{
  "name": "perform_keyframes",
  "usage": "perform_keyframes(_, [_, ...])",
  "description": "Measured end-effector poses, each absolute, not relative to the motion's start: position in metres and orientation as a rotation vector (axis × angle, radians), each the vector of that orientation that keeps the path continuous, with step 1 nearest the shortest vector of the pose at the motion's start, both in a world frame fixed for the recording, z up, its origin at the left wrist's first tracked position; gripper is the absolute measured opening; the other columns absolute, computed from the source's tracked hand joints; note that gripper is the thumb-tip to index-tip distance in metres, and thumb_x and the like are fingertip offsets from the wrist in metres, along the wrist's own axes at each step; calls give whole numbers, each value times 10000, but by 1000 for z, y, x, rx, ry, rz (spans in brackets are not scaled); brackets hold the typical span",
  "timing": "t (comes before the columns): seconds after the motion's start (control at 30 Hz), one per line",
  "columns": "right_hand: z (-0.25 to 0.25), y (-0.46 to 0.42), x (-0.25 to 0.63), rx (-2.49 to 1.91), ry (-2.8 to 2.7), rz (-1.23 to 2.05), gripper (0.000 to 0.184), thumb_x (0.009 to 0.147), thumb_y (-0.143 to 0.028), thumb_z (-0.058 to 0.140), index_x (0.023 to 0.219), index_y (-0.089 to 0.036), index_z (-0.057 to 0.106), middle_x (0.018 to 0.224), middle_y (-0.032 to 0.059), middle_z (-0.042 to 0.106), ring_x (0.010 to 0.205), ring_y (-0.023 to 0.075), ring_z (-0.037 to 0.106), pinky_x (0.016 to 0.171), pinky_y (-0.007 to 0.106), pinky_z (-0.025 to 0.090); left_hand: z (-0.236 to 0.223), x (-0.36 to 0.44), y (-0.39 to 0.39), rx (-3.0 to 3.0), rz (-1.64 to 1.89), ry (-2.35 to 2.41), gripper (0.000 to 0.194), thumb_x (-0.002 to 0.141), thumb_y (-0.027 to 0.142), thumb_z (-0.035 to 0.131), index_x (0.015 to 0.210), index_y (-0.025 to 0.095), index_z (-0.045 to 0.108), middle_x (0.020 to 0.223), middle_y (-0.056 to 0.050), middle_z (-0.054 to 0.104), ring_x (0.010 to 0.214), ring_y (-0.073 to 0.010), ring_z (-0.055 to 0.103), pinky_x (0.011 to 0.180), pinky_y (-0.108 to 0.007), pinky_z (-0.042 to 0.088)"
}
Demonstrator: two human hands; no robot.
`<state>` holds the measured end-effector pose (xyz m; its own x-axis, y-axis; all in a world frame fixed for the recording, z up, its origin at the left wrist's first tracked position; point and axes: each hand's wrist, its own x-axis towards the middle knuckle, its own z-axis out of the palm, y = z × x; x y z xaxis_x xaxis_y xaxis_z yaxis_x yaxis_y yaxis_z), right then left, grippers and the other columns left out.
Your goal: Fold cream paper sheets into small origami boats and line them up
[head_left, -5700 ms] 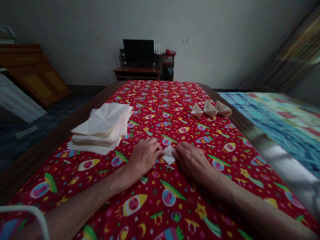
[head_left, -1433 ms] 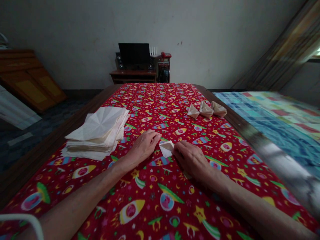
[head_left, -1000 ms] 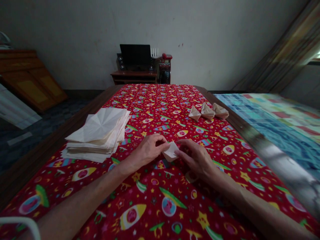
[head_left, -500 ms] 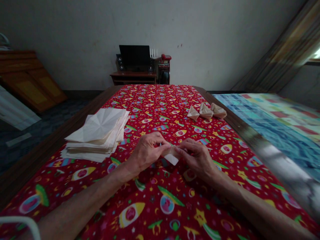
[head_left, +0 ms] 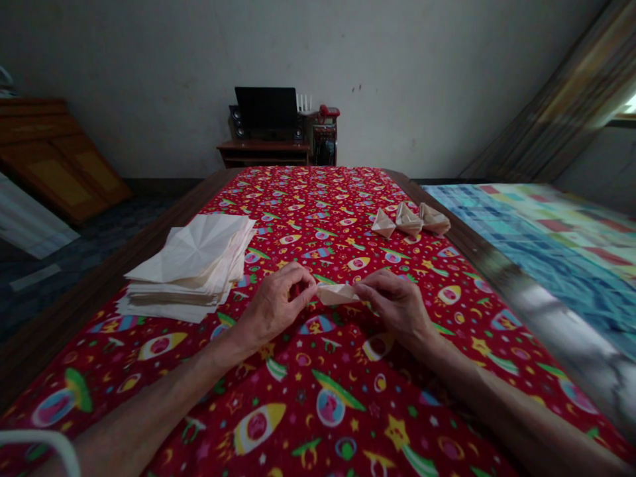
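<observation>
Between my hands, just above the red patterned cloth [head_left: 318, 371], is a small folded piece of white paper [head_left: 338, 294], long and narrow with pointed ends. My left hand [head_left: 281, 298] pinches its left tip between thumb and finger. At the right tip, my right hand [head_left: 392, 301] pinches in the same way. A stack of creased paper sheets [head_left: 193, 258] lies to the left of my left hand; the top sheet has creases fanning out from its middle. Beyond my right hand, several folded paper pieces [head_left: 408, 220] sit in a row near the table's right edge.
Dark wood edges [head_left: 477, 255] border the cloth on both sides. A bed with a checked cover [head_left: 536, 245] is on the right. At the far wall stand a monitor [head_left: 265, 108], speakers and a red telephone [head_left: 328, 111]. A wooden cabinet [head_left: 59, 159] is at the left.
My hands have moved apart, each now at one end of the folded paper. The paper has turned from a downward-hanging flap to a narrow, stretched shape lying crosswise.
</observation>
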<state>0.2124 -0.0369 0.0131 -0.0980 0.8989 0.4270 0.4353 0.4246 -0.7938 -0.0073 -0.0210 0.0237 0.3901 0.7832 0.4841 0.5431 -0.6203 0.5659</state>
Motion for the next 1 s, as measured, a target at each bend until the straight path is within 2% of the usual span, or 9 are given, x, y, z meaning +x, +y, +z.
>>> perform_keyframes(0.2, [12, -27, 222, -1399, -1643, 578, 265, 858, -366, 477, 718, -168, 582, 571, -12, 526, 514, 114, 466, 491, 230, 356, 18, -11, -18, 2351, 1041, 1207, 86, 857, 170, 473, 800, 172, 538, 812, -23, 594, 760, -143, 564, 705, -252, 445])
perform_keyframes(0.33, [8, -24, 225, -1488, -1857, 497, 255, 865, -316, 453, 697, -171, 579, 598, 3, 580, 538, 126, 517, 522, 233, 355, 11, -16, -10, 2422, 972, 1262, 106, 807, 161, 496, 706, 174, 523, 816, -44, 578, 806, -171, 553, 755, -296, 450])
perform_keyframes(0.47, [3, -25, 226, -1503, -2115, 202, 231, 888, -288, 438, 780, -173, 608, 702, 34, 637, 622, 149, 562, 576, 247, 349, 3, -15, -7, 2482, 826, 1506, 123, 770, 192, 554, 648, 177, 549, 842, -52, 588, 852, -203, 548, 789, -346, 458])
perform_keyframes(0.53, [1, -25, 226, -1499, -2168, 98, 232, 899, -284, 428, 798, -171, 603, 725, 43, 641, 646, 156, 568, 592, 251, 345, 2, -10, -11, 2546, 846, 1587, 58, 788, 194, 559, 807, 174, 611, 992, -79, 609, 967, -239, 540, 860, -400, 445])
perform_keyframes(0.6, [-1, -25, 226, -1492, -2189, 53, 236, 905, -285, 419, 799, -171, 596, 719, 41, 637, 640, 154, 564, 593, 250, 341, 5, -5, -17, 2698, 875, 1514, 300, 828, 142, 512, 1118, 191, 571, 1264, -98, 534, 1178, -266, 456, 997, -466, 360])
perform_keyframes(0.67, [-2, -26, 226, -1477, -2189, 19, 238, 908, -290, 413, 805, -170, 592, 711, 40, 634, 626, 151, 557, 591, 251, 337, 8, 1, -24, 2919, 755, 1257, 477, 858, 68, 424, 1299, 246, 452, 1421, -51, 419, 1335, -245, 308, 1097, -503, 223])
perform_keyframes(0.77, [-4, -26, 226, -1473, -2185, -13, 232, 901, -282, 415, 800, -167, 589, 709, 42, 634, 619, 149, 553, 589, 250, 333, 10, 6, -31, 3085, 504, 897, 498, 881, 50, 346, 1338, 233, 418, 1425, -25, 430, 1385, -207, 241, 1138, -494, 140])
perform_keyframes(0.9, [-4, -25, 227, -1525, -2187, -4, 218, 892, -270, 429, 785, -171, 590, 701, 37, 634, 620, 146, 560, 585, 249, 334, 7, 7, -39, 3005, 373, 929, 507, 872, 62, 335, 1369, 145, 383, 1428, -72, 421, 1363, -199, 303, 1139, -425, 192])
perform_keyframes(1.0, [-2, -26, 228, -1567, -2193, -15, 209, 885, -278, 452, 772, -178, 596, 694, 38, 638, 599, 146, 558, 561, 252, 342, 7, 5, -43, 2934, 329, 957, 485, 913, 176, 361, 1397, 151, 342, 1450, -76, 385, 1363, -207, 304, 1137, -417, 203])
